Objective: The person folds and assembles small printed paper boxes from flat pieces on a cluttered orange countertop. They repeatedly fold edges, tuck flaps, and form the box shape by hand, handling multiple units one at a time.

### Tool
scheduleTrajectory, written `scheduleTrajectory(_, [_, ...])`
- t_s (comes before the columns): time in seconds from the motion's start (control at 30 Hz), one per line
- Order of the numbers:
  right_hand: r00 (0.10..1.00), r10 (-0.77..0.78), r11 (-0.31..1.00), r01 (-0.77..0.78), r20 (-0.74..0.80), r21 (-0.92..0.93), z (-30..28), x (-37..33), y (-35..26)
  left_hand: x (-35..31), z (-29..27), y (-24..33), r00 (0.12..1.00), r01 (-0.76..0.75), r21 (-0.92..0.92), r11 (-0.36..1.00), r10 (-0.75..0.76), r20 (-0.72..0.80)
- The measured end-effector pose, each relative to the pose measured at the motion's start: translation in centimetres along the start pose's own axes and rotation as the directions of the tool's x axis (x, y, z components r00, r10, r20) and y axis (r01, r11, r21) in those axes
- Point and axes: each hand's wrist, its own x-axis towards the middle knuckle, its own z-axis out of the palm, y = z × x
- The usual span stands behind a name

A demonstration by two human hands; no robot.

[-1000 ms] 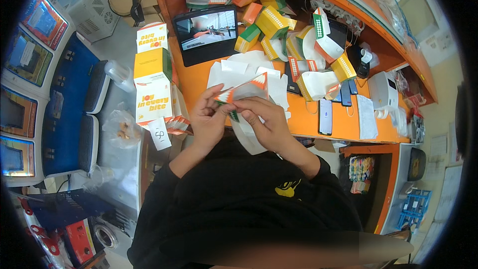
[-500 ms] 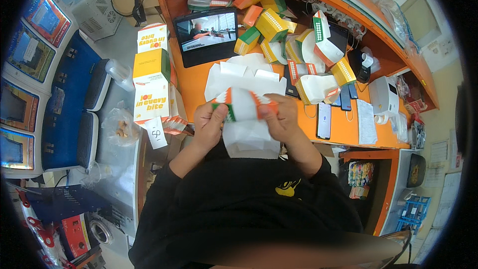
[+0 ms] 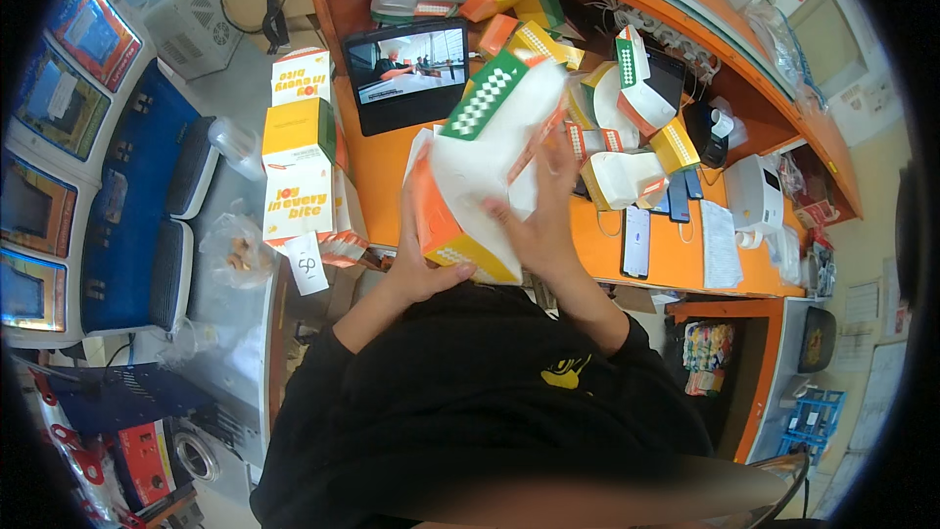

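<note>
Between my hands is a partly folded paper food box [image 3: 490, 171], its white inside facing up. A green-and-white checkered flap stands up at its far end, and orange and yellow outer panels show on its near left side. My left hand [image 3: 416, 269] is wrapped round the near left corner, thumb along the bottom edge. My right hand [image 3: 548, 220] grips the right side, its thumb pressed on the white inside and its fingers partly hidden behind the panel. The box is tilted and held above the orange table [image 3: 602, 245].
Several folded food boxes [image 3: 627, 176] are heaped at the back of the table. A tablet [image 3: 406, 73] playing video leans left of them. A phone [image 3: 636, 237], cloth [image 3: 722, 243] and small white machine [image 3: 756, 191] lie right. More boxes [image 3: 299, 201] are stacked at left.
The carton in my hands has gone from bunched together to spread open, its green checkered flap now raised. My right hand has shifted up along its side. Boxes behind are now partly covered.
</note>
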Motion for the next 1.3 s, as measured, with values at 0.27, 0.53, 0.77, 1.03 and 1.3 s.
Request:
scheduleTrajectory(0.27, [0.935,0.232,0.838,-0.332,0.268,0.434,-0.1,0.0,1.5,0.4,-0.3,0.6,1.0,-0.011,0.294,0.956,0.018,-0.019])
scheduleTrajectory(0.53, [0.938,-0.232,0.972,0.235,0.257,0.021,0.8,-0.2,1.1,0.3,-1.2,1.8,0.995,-0.078,0.828,0.555,0.1,0.027])
scheduleTrajectory(0.77, [0.988,-0.018,0.962,-0.025,0.154,0.272,1.4,0.9,-1.5,-0.2,-3.0,2.2,0.974,-0.075,0.792,0.606,0.214,-0.071])
scheduleTrajectory(1.03, [0.937,-0.018,0.984,-0.045,0.35,0.17,2.9,5.5,-0.7,-2.2,-5.3,5.2,0.889,-0.272,0.735,0.622,0.454,-0.055])
scheduleTrajectory(1.3, [0.975,0.217,0.966,-0.209,-0.038,0.155,15.2,25.8,5.7,-5.6,-7.9,7.9,0.891,-0.331,0.666,0.669,0.453,-0.013])
